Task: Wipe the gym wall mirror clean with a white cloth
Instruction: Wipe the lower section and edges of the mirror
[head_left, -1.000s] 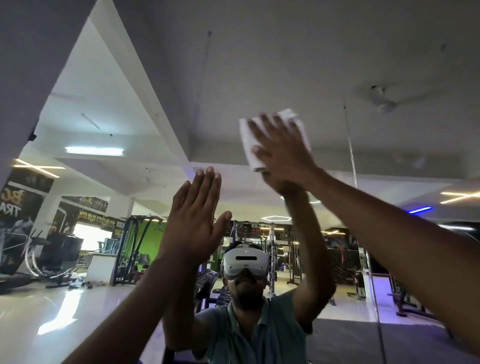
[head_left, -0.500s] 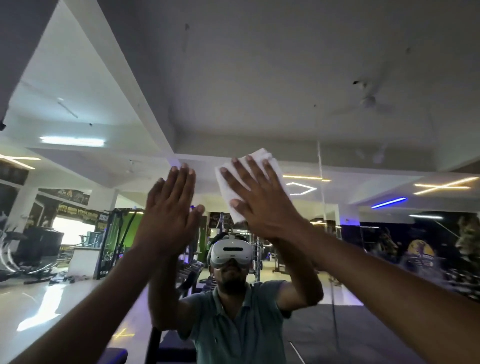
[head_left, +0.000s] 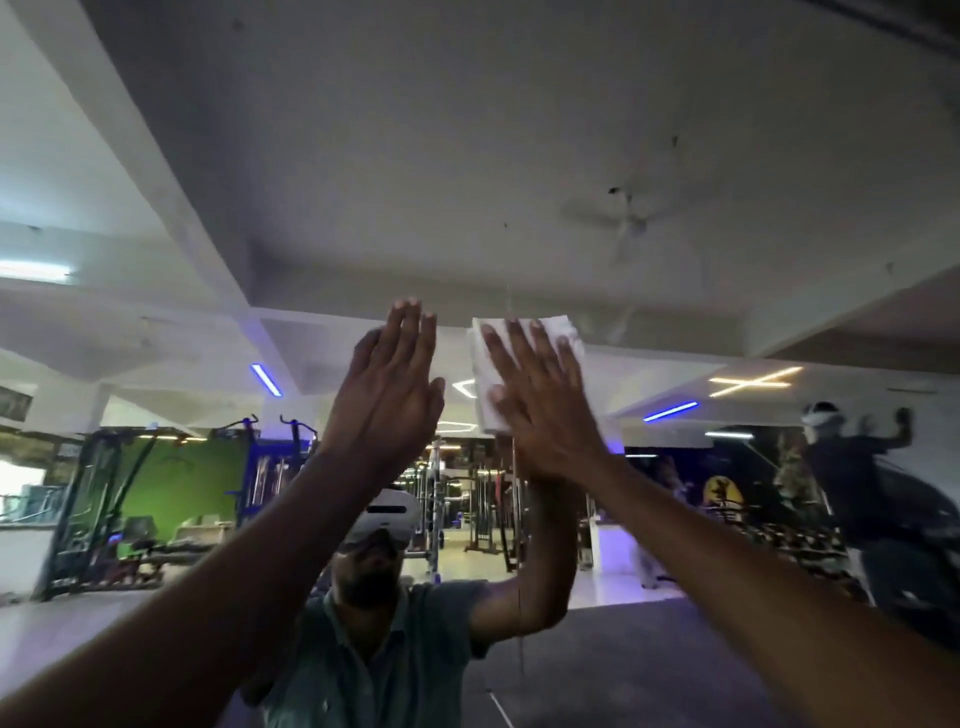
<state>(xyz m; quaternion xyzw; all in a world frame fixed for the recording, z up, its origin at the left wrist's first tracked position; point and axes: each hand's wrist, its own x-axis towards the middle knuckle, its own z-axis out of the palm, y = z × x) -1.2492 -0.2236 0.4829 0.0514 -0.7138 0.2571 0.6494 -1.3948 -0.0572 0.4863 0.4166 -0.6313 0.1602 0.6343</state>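
The gym wall mirror (head_left: 519, 156) fills the whole view and reflects the ceiling, the gym and me. My right hand (head_left: 545, 400) lies flat with straight spread fingers on a folded white cloth (head_left: 563, 330), pressing it against the glass at about head height. Most of the cloth is hidden under the hand. Just left of it, my left hand (head_left: 387, 387) rests flat on the glass, fingers straight and together, holding nothing.
A thin vertical seam (head_left: 511, 291) between mirror panels runs down beside the cloth. Reflected in the glass are weight machines (head_left: 156, 499) at the left, a ceiling fan (head_left: 631, 223) and a second reflection of a person (head_left: 852, 467) at the far right.
My right hand has slid the cloth down the mirror from high up to about head height. My left hand stays flat on the glass, and the two hands are now closer together.
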